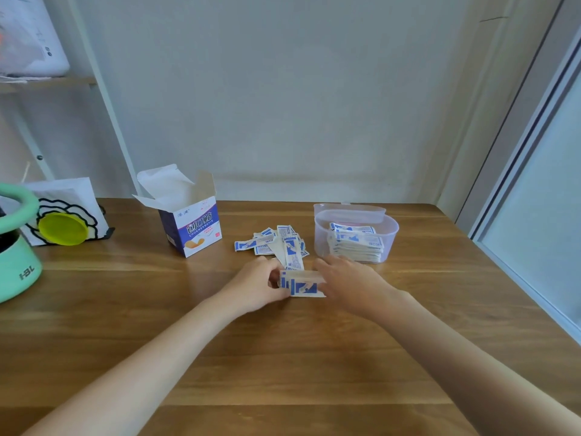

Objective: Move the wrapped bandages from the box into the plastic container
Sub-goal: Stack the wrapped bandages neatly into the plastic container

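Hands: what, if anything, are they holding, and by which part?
A small stack of wrapped bandages, squared up above the table. The left hand grips its left end; the right hand holds its right end.

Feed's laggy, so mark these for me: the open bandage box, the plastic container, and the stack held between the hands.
bandage box (197,229): head view, its printed front face.
plastic container (391,229): head view, its right rim.
held stack (303,286): head view, the front wrapper's blue print.
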The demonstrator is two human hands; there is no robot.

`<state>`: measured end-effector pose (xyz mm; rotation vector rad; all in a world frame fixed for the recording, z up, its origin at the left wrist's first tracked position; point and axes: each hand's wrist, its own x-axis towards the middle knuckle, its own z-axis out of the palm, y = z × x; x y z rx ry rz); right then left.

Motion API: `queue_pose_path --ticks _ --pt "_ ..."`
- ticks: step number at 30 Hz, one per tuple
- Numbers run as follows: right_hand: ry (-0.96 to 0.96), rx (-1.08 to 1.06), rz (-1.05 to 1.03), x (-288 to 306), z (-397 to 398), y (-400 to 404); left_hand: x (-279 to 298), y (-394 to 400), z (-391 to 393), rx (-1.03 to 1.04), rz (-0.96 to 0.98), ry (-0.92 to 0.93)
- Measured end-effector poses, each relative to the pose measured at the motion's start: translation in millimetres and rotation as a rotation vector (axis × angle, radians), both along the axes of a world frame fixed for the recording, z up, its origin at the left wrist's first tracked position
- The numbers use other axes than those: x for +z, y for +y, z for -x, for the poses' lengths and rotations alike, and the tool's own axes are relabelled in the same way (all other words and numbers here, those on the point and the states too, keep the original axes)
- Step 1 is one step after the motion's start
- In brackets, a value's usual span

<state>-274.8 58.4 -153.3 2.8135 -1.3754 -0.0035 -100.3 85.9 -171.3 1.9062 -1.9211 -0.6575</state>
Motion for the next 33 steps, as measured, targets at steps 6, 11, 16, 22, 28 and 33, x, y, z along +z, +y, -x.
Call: queue_pose_path --ticks 6,11,16,22,28,33 --pt "-0.072 -0.046 -0.140 6.5 18.9 -5.5 0.9 -0.7 7.0 -0.045 0.079 0.016" --pt "-0.175 -0.036 -0.133 5.6 19.8 -6.4 1.8 0.3 13.6 -0.047 0.143 0.036" --pt "-0.137 0.007 -0.115 1.3 24.4 -9.1 0.2 4.1 9.9 -0.023 0.140 0.009" --pt "-0.168 0.032 -0.092 3.8 21.3 -4.0 2.1 9.7 18.0 -0.034 0.207 -0.082" --pt "-0.128 0.052 -0.104 -3.2 23.6 -7.9 0.8 8.5 16.1 0.003 0.212 -0.046" --pt "-0.586 -0.085 -0.042 25.4 34.1 -28.1 31.3 -21.7 21.7 0.155 0.307 0.301"
